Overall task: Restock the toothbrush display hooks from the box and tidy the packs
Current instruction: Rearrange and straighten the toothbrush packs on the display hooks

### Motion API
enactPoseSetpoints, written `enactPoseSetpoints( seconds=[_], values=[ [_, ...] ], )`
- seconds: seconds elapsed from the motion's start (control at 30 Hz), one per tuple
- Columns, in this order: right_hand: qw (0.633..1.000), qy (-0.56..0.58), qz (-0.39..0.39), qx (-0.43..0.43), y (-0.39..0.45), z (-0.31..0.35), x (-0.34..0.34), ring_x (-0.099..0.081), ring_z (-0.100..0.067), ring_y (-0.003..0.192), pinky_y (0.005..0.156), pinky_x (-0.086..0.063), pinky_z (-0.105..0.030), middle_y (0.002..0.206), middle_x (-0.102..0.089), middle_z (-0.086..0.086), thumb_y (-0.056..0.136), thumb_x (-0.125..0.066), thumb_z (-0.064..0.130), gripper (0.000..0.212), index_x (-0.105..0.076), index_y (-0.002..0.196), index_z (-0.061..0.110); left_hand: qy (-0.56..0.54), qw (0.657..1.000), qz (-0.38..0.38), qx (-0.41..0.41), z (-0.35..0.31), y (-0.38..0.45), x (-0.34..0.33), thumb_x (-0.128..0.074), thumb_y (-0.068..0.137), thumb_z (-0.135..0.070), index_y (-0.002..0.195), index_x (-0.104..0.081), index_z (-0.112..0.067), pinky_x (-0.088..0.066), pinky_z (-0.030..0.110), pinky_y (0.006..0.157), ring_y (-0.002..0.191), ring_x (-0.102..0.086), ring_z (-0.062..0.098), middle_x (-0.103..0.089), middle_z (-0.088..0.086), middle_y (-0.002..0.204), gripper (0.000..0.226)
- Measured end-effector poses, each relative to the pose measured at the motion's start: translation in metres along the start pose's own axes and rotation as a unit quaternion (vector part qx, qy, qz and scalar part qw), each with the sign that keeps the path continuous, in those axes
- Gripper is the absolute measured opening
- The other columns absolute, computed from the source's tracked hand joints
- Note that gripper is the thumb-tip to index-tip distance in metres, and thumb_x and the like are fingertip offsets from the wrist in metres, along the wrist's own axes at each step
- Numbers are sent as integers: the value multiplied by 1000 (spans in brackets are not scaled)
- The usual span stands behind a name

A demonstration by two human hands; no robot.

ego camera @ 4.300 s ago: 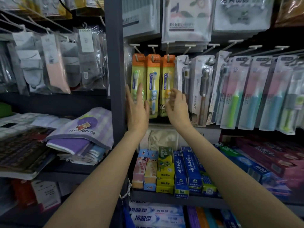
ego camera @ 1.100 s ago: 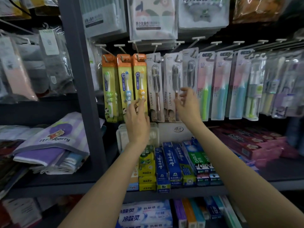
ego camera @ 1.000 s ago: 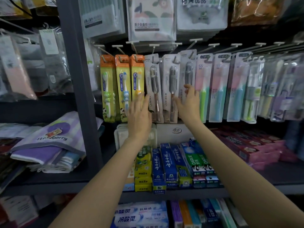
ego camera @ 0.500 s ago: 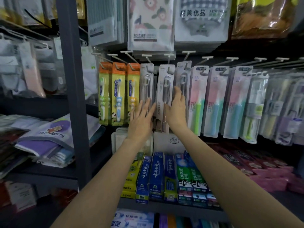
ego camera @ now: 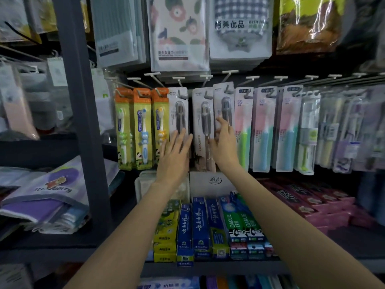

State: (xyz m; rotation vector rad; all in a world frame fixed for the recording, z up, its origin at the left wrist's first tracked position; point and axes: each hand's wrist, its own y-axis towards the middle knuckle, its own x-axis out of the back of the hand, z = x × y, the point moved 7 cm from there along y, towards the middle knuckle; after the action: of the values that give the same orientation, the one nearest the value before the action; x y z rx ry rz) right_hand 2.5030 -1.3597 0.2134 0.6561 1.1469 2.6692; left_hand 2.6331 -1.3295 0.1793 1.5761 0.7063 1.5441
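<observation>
left hand (ego camera: 174, 157) flat, fingers straight, on the first grey toothbrush pack (ego camera: 178, 113); right hand (ego camera: 224, 140) touches the third grey pack (ego camera: 224, 101), fingers loosely bent.

Dim, cool shop light falls from above the toothbrush packs (ego camera: 208, 122), which glint faintly. Below them the shelf sinks into shadow. Toward both edges everything bends and smears with blur.
</observation>
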Motion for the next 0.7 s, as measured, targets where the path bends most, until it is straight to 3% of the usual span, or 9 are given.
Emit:
enactPoseSetpoints(
  seconds=[0.1,0.2,0.37,0.5,0.57,0.7],
  values=[
    [997,-44,-29,58,2,15,14,-43,-11,102,84,-35,-16,130,-38,-12,92,-49,0,51,-34,139,11,-6,1000,-19,-9,-3,8,8,-60,82,-1,140,-38,-11,-14,45,111,139,-27,31,-32,12,149,63],
    [988,-84,-78,100,5,19,36,-42,-16,110,88,-31,-14,127,-40,-13,90,-52,-1,45,-42,133,9,-27,999,-30,-5,-4,17,16,-53,85,-1,142,-35,-11,-12,43,113,141,-23,30,-28,12,151,61],
    [995,-58,-83,7,12,-18,58,-43,-25,120,99,-39,-32,129,-45,-12,90,-55,5,46,-40,132,6,-55,998,-19,9,-21,17,13,-47,90,-3,145,-28,-14,-4,36,114,143,-14,25,-20,9,154,59],
    [996,-75,-58,3,15,-25,54,-45,-22,113,87,-32,-19,121,-52,-10,91,-57,10,45,-39,132,7,-59,998,0,-19,-43,23,6,-45,92,-5,147,-21,-18,4,35,114,145,-4,23,-10,7,157,62],
    [995,-74,-59,0,13,-28,53,-44,-23,115,90,-33,-22,123,-49,-12,90,-57,9,46,-40,132,7,-52,998,14,-26,-49,23,2,-43,93,-6,148,-18,-21,8,35,113,145,0,22,-5,6,157,62],
    [992,-105,-71,22,4,-36,60,-44,-28,114,95,-39,-33,126,-44,-16,90,-57,6,43,-43,131,7,-57,998,15,-31,-57,16,-2,-46,92,-6,147,-23,-19,5,38,114,145,-6,24,-13,7,156,61]
  ],
)
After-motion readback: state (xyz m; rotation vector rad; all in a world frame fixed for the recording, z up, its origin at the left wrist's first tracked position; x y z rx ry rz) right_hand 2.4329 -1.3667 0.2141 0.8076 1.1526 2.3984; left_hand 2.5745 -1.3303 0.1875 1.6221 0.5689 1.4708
